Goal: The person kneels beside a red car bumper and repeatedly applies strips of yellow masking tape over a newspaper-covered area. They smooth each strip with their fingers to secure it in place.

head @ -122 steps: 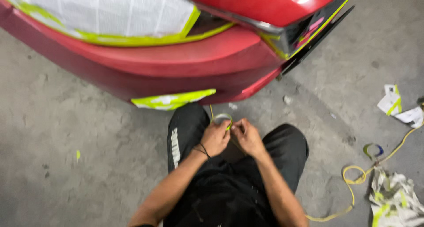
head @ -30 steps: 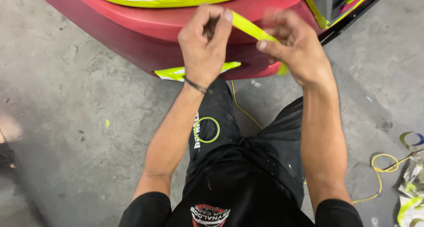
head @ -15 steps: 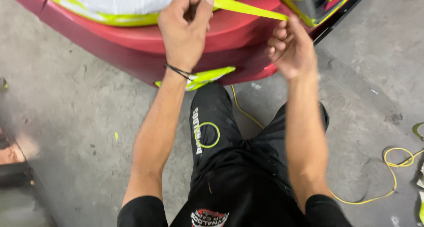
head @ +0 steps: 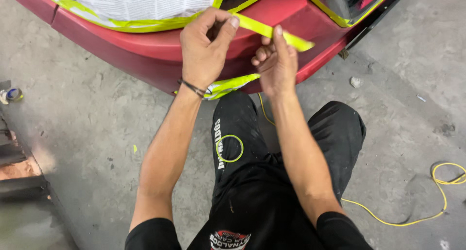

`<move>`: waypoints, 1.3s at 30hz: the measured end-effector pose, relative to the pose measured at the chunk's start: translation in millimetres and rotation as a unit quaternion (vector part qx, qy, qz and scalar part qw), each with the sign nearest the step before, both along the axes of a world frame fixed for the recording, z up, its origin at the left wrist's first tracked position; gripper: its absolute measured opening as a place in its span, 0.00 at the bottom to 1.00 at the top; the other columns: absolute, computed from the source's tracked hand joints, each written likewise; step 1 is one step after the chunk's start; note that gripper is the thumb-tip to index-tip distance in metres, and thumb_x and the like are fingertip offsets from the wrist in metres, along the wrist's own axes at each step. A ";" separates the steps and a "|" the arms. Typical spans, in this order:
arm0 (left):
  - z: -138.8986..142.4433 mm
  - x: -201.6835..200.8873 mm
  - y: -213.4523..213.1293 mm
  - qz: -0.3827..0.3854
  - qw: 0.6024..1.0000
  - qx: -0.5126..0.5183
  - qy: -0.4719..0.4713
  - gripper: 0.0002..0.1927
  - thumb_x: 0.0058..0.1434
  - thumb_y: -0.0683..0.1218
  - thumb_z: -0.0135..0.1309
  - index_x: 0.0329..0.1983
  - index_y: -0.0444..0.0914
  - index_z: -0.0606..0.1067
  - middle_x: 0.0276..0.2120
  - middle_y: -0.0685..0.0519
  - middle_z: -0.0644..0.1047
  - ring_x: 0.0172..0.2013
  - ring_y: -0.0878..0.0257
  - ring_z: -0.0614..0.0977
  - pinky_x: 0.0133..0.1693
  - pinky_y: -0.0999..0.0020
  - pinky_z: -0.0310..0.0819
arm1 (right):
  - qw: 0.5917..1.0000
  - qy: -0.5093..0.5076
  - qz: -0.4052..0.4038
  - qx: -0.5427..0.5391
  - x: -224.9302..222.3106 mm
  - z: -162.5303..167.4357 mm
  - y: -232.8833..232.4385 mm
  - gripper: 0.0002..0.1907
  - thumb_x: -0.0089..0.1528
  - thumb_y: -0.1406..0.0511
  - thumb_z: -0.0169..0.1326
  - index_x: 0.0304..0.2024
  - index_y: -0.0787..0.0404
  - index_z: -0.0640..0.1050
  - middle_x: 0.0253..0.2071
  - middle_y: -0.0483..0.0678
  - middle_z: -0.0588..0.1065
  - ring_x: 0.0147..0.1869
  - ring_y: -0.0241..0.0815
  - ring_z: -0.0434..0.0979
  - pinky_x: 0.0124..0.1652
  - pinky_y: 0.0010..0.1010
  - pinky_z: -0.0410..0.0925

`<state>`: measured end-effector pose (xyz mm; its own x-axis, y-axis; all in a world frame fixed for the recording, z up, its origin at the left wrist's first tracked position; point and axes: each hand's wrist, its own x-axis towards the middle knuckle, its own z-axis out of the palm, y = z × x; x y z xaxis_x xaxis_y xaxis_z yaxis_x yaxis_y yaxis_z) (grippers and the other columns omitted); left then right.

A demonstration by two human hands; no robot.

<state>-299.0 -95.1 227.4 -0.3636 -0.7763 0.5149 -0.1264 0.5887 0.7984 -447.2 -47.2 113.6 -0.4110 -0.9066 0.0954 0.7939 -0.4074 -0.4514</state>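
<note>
At the far left edge a small round container (head: 13,94) sits on the grey concrete floor (head: 97,119), and a tiny scrap of yellow-green tape (head: 135,148) lies on the floor nearer the person. Above, the red car bumper (head: 145,48) crosses the top of the view, with paper masking (head: 141,1) taped over it along a yellow-green border. The left hand (head: 204,51) is raised in front of the bumper, its thumb and forefinger pinched on one end of a strip of yellow-green tape (head: 272,31); a dark band circles that wrist. The strip runs taut to the right and slightly downward, held just in front of the bumper. The right hand (head: 276,65) grips the strip further along, thumb pressed up on it and the other fingers curled in, with the tape's free end sticking out past it to the right. Below the hands another piece of yellow-green tape (head: 230,85) is stuck on the bumper's lower edge. A thin ring of tape (head: 229,148) rests on the person's black trousers at the left thigh. To the far right a yellow cord (head: 439,191) loops over the floor.
</note>
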 end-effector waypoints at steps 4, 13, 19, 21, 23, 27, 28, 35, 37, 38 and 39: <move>0.2 4.8 -19.0 0.036 0.999 -0.031 -0.019 0.07 0.69 0.41 0.61 0.36 0.33 0.78 0.23 0.63 0.72 0.26 0.76 0.69 0.29 0.76 0.65 | 0.973 0.197 -0.025 0.114 -26.3 19.4 1.7 0.09 0.68 0.62 0.61 0.42 0.62 0.78 0.33 0.48 0.78 0.26 0.37 0.75 0.26 0.32 0.72; 23.3 -9.5 -52.2 0.074 0.993 -0.038 -0.077 0.13 0.66 0.46 0.57 0.27 0.35 0.80 0.18 0.56 0.79 0.20 0.71 0.81 0.26 0.72 0.71 | 0.952 0.213 0.025 0.218 -68.6 71.8 1.5 0.08 0.62 0.62 0.64 0.39 0.58 0.79 0.28 0.43 0.79 0.25 0.33 0.77 0.26 0.28 0.73; 24.9 -18.5 -55.4 0.116 0.986 -0.029 -0.116 0.13 0.63 0.48 0.57 0.25 0.37 0.80 0.16 0.56 0.81 0.18 0.69 0.82 0.25 0.69 0.75 | 0.951 0.215 0.002 0.224 -71.1 78.3 -3.5 0.08 0.63 0.64 0.63 0.39 0.63 0.81 0.31 0.46 0.82 0.26 0.33 0.80 0.27 0.28 0.75; 26.1 -20.7 -56.9 0.128 0.986 -0.010 -0.109 0.14 0.63 0.48 0.57 0.25 0.36 0.80 0.16 0.55 0.81 0.18 0.67 0.82 0.26 0.68 0.75 | 0.928 0.281 -0.081 0.231 -64.8 79.2 -8.1 0.08 0.63 0.65 0.63 0.39 0.65 0.82 0.30 0.46 0.82 0.25 0.33 0.80 0.25 0.27 0.74; 26.9 -22.2 -57.3 0.143 0.984 -0.006 -0.104 0.14 0.63 0.48 0.57 0.25 0.36 0.80 0.16 0.54 0.81 0.18 0.67 0.82 0.26 0.67 0.75 | 0.912 0.311 -0.144 0.223 -53.8 79.9 -12.0 0.08 0.63 0.66 0.62 0.38 0.67 0.82 0.29 0.46 0.81 0.25 0.33 0.80 0.23 0.26 0.74; 27.1 -27.8 -59.0 0.155 0.985 -0.004 -0.074 0.12 0.61 0.49 0.57 0.27 0.36 0.81 0.16 0.54 0.81 0.18 0.66 0.83 0.26 0.67 0.76 | 0.900 0.303 -0.228 0.216 -39.3 84.1 -18.8 0.07 0.62 0.66 0.62 0.36 0.66 0.82 0.27 0.46 0.81 0.23 0.32 0.79 0.22 0.25 0.73; 25.4 -28.8 -58.0 0.156 0.986 0.011 -0.065 0.12 0.61 0.49 0.57 0.28 0.37 0.82 0.16 0.54 0.81 0.19 0.66 0.84 0.26 0.67 0.76 | 0.894 0.300 -0.241 0.229 -35.6 83.6 -18.6 0.07 0.62 0.66 0.63 0.35 0.66 0.82 0.26 0.46 0.81 0.23 0.32 0.78 0.22 0.25 0.73; 9.0 -43.4 -54.6 0.261 0.962 -0.068 -0.050 0.12 0.60 0.49 0.59 0.28 0.36 0.81 0.21 0.49 0.81 0.22 0.59 0.83 0.30 0.63 0.75 | 0.875 0.279 -0.295 0.263 -27.3 78.3 -31.4 0.08 0.60 0.66 0.65 0.31 0.66 0.83 0.21 0.46 0.79 0.19 0.33 0.77 0.19 0.25 0.71; 5.1 -45.5 -53.6 0.274 0.958 -0.083 -0.022 0.11 0.59 0.49 0.59 0.28 0.36 0.80 0.22 0.49 0.81 0.23 0.58 0.84 0.31 0.63 0.76 | 0.866 0.281 -0.304 0.281 -26.2 76.2 -35.3 0.09 0.60 0.66 0.66 0.30 0.67 0.83 0.21 0.46 0.79 0.19 0.32 0.77 0.18 0.25 0.70; 4.4 -45.7 -53.8 0.282 0.956 -0.078 -0.016 0.11 0.59 0.49 0.59 0.28 0.36 0.80 0.21 0.49 0.81 0.23 0.59 0.84 0.31 0.63 0.76 | 0.869 0.283 -0.313 0.257 -25.4 75.9 -37.2 0.08 0.60 0.66 0.65 0.31 0.67 0.83 0.22 0.46 0.80 0.19 0.32 0.77 0.19 0.25 0.71; 3.6 -44.9 -53.8 0.291 0.954 -0.071 -0.012 0.11 0.59 0.49 0.59 0.29 0.36 0.80 0.21 0.50 0.81 0.22 0.59 0.84 0.30 0.63 0.75 | 0.873 0.285 -0.319 0.234 -23.9 75.4 -38.5 0.06 0.60 0.67 0.64 0.33 0.67 0.84 0.22 0.46 0.80 0.20 0.32 0.77 0.20 0.25 0.71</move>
